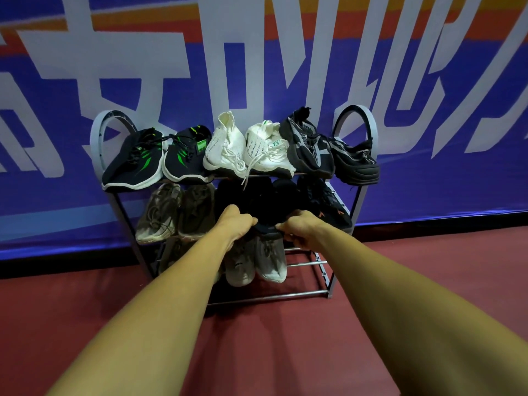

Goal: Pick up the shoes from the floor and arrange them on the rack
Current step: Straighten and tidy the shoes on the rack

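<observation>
Shoes fill most of the rack [285,294], which stands on the red floor [257,352] against a blue banner [428,181] with big white letters. The rack has three shelves made of bars.

Three pairs sit in a row on the top shelf. At the left is a black pair with green stripes [134,164]. In the middle is a white pair [225,147], and one of its laces hangs down over the front bar. At the right is a dark grey knit pair [308,147], and its right shoe pokes out past the side of the rack.

On the middle shelf a brownish pair [160,212] sits at the left. The plain black shoes [267,207] are in the middle of this shelf. A black pair with small orange marks [328,207] sits at the right, just beside them.

On the bottom shelf a light grey pair [268,261] sits near the middle, right under the plain black shoes. Something more lies to its left, but the left arm hides most of it.

Both arms reach forward to the front of the middle shelf. The left hand [235,221] has its fingers curled down over the near end of the plain black shoes and grips it. The right hand [303,228] grips the same near end from the right side, with its fingers curled round the dark edge. The two hands are near each other, and a bit of black shoe shows between them. It is too dark there to tell if each hand holds its own shoe.
</observation>
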Demonstrator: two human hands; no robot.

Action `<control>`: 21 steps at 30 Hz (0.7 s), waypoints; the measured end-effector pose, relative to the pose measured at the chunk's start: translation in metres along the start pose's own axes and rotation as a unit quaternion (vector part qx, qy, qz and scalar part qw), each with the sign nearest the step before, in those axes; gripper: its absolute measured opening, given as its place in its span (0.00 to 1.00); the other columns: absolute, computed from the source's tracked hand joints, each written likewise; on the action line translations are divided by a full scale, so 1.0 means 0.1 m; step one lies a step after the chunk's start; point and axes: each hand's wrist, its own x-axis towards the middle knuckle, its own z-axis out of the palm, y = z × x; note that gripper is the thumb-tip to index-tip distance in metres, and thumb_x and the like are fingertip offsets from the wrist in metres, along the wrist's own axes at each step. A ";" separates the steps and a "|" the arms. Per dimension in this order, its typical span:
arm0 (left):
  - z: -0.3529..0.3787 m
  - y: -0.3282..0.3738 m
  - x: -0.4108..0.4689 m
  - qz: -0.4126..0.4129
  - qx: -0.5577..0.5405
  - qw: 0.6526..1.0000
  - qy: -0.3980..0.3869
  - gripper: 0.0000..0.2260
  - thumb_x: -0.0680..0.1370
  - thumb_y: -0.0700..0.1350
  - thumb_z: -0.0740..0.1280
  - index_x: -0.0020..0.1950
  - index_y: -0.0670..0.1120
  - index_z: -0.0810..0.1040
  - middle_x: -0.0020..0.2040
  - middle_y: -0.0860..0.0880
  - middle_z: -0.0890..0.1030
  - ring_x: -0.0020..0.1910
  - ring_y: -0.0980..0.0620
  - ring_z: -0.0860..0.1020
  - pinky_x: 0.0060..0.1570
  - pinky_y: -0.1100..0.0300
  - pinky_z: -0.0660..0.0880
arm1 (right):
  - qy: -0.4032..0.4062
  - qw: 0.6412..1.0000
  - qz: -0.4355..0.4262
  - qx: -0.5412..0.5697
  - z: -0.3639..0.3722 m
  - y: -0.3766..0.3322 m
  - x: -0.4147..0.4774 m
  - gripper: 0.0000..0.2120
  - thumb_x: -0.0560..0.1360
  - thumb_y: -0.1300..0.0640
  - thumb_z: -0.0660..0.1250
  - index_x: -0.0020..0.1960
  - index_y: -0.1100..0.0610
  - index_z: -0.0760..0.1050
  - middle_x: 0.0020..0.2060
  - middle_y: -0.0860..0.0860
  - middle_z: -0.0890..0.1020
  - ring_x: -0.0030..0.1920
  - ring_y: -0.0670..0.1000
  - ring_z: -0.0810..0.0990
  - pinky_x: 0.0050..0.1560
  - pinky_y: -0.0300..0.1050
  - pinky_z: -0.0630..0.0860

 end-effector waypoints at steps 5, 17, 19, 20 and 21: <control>-0.02 -0.03 0.05 0.029 0.007 0.999 -0.017 0.21 0.75 0.48 0.72 0.66 0.43 0.76 0.60 0.45 0.81 0.58 0.46 0.79 0.58 0.57 0.75 | 0.007 0.999 0.025 -0.027 0.07 0.01 0.07 0.04 0.78 0.59 0.66 0.51 0.60 0.77 0.33 0.54 0.75 0.28 0.49 0.73 0.20 0.34 0.64; 0.06 -0.04 -0.05 0.060 0.074 0.991 -0.090 0.48 0.53 0.63 0.78 0.69 0.48 0.71 0.59 0.49 0.81 0.57 0.49 0.80 0.62 0.54 0.76 | 0.099 0.968 -0.021 -0.229 0.08 -0.04 -0.05 0.16 0.72 0.54 0.67 0.59 0.57 0.78 0.51 0.56 0.83 0.45 0.57 0.83 0.47 0.47 0.82; 0.05 -0.03 -0.10 0.068 0.139 0.984 -0.086 0.52 0.51 0.63 0.77 0.71 0.46 0.67 0.60 0.47 0.80 0.59 0.47 0.79 0.61 0.53 0.76 | 0.044 0.972 -0.013 -0.231 0.04 -0.04 -0.16 0.16 0.76 0.55 0.66 0.64 0.53 0.75 0.50 0.54 0.80 0.42 0.53 0.81 0.35 0.41 0.79; 0.05 -0.03 -0.12 0.074 0.168 0.980 -0.078 0.52 0.52 0.62 0.78 0.71 0.45 0.67 0.61 0.46 0.80 0.60 0.45 0.78 0.61 0.52 0.76 | 0.009 0.976 -0.007 -0.218 0.03 -0.03 -0.19 0.17 0.78 0.56 0.65 0.67 0.53 0.73 0.49 0.54 0.79 0.41 0.52 0.79 0.33 0.40 0.75; 0.05 -0.04 -0.14 0.078 0.185 0.977 -0.070 0.50 0.55 0.61 0.79 0.72 0.44 0.67 0.62 0.45 0.79 0.61 0.44 0.77 0.62 0.51 0.75 | -0.018 0.980 -0.002 -0.200 0.02 -0.03 -0.22 0.17 0.79 0.58 0.64 0.68 0.53 0.72 0.46 0.54 0.79 0.39 0.52 0.78 0.31 0.40 0.73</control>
